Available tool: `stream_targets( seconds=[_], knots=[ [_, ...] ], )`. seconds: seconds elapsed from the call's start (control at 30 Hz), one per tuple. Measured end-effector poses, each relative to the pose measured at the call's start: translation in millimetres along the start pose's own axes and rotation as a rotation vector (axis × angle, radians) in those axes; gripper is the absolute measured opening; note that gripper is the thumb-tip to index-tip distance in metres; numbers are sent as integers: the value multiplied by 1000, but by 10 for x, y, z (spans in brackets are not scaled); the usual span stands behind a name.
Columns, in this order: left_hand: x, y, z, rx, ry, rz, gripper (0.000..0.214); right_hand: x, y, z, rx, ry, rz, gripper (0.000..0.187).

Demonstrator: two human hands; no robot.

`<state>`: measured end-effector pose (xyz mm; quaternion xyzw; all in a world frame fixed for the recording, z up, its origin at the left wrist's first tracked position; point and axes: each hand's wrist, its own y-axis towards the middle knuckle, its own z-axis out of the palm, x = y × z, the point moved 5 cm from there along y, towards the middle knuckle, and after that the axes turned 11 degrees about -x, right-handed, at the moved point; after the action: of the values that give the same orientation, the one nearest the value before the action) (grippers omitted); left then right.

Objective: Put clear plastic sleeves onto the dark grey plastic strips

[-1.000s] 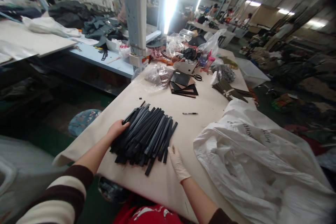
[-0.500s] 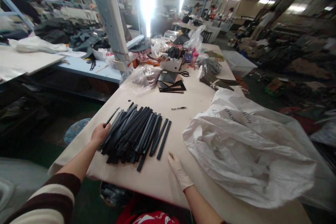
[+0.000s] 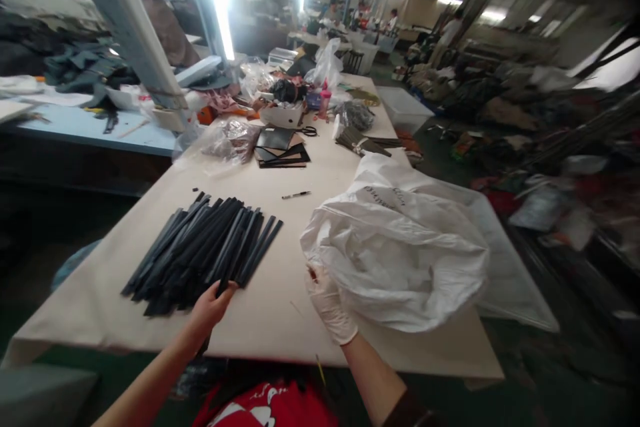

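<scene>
While pinching strip (image 3: 224, 283) with left hand (image 3: 211, 310) at pile's (image 3: 195, 250) near edge, holding right hand (image 3: 329, 307) right of pile; cannot tell if pinching sack (image 3: 390, 267) with gloved fingers (image 3: 320, 287).

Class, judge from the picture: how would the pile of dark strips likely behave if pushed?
The dark strips would probably slide apart, since they lie loosely overlapped. Each looks fairly stiff, as most lie straight. Being flat, they seem unlikely to roll.

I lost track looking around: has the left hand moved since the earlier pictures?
Yes: against the pen, the left hand has moved right and nearer, to the near ends of the dark strips.
</scene>
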<state>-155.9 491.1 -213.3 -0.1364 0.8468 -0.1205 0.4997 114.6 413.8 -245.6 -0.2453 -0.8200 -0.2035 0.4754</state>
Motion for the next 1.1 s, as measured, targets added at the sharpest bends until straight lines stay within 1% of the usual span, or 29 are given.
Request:
stream_targets(
  seconds=[0.03, 0.07, 0.1, 0.13, 0.17, 0.2, 0.23, 0.27, 0.3, 0.4, 0.47, 0.53, 0.57, 0.6, 0.7, 0.8, 0.87, 0.93, 1.0, 1.1],
  knots=[
    [46, -111, 142, 43, -46, -36, 45, -66, 40, -379, -107, -55, -54, 31],
    [64, -208, 272, 86, -82, -56, 46, -153, 66, -742, -205, -112, -66, 32],
    [52, -294, 390, 126, -107, -59, 45, -249, 81, -1068, -283, -170, -51, 33],
    [9, -372, 496, 164, -120, -47, 44, -346, 94, -1349, -341, -233, -21, 34],
    [-58, -443, 594, 197, -119, -25, 42, -434, 109, -1575, -382, -293, 13, 36],
    [-144, -511, 685, 227, -110, -1, 41, -505, 132, -1742, -405, -350, 37, 37],
    [-244, -577, 773, 248, -98, 26, 40, -557, 168, -1849, -409, -404, 50, 38],
    [-351, -643, 861, 264, -86, 54, 39, -589, 216, -1902, -397, -457, 53, 39],
    [-460, -709, 952, 277, -76, 82, 38, -606, 276, -1909, -365, -512, 52, 39],
    [-746, -929, 1237, 342, -68, 167, 34, -605, 465, -1804, -223, -631, 74, 40],
    [-868, -1070, 1393, 389, -64, 209, 32, -567, 560, -1767, -162, -632, 88, 30],
    [-951, -1180, 1491, 419, -65, 250, 30, -495, 618, -1815, -146, -579, 60, 14],
    [-988, -1220, 1518, 421, -65, 275, 30, -451, 635, -1865, -144, -546, 39, 10],
    [-1029, -1252, 1539, 418, -64, 304, 29, -400, 645, -1926, -144, -509, 18, 11],
    [-1199, -1324, 1605, 399, -90, 364, 28, -201, 631, -2080, -111, -366, -14, 28],
    [-1423, -1387, 1753, 440, -192, 315, 29, 79, 532, -2072, -8, -203, -27, 43],
    [-1560, -1418, 1883, 484, -232, 258, 31, 257, 406, -1995, 78, -43, -8, 44],
    [-1667, -1431, 1993, 507, -240, 227, 31, 363, 252, -1913, 142, 144, 58, 41],
    [-1747, -1428, 2061, 506, -262, 216, 28, 370, 96, -1846, 171, 282, 145, 35],
    [-1855, -1411, 2083, 475, -310, 225, 24, 238, -125, -1732, 232, 343, 230, 26]
  ],
)
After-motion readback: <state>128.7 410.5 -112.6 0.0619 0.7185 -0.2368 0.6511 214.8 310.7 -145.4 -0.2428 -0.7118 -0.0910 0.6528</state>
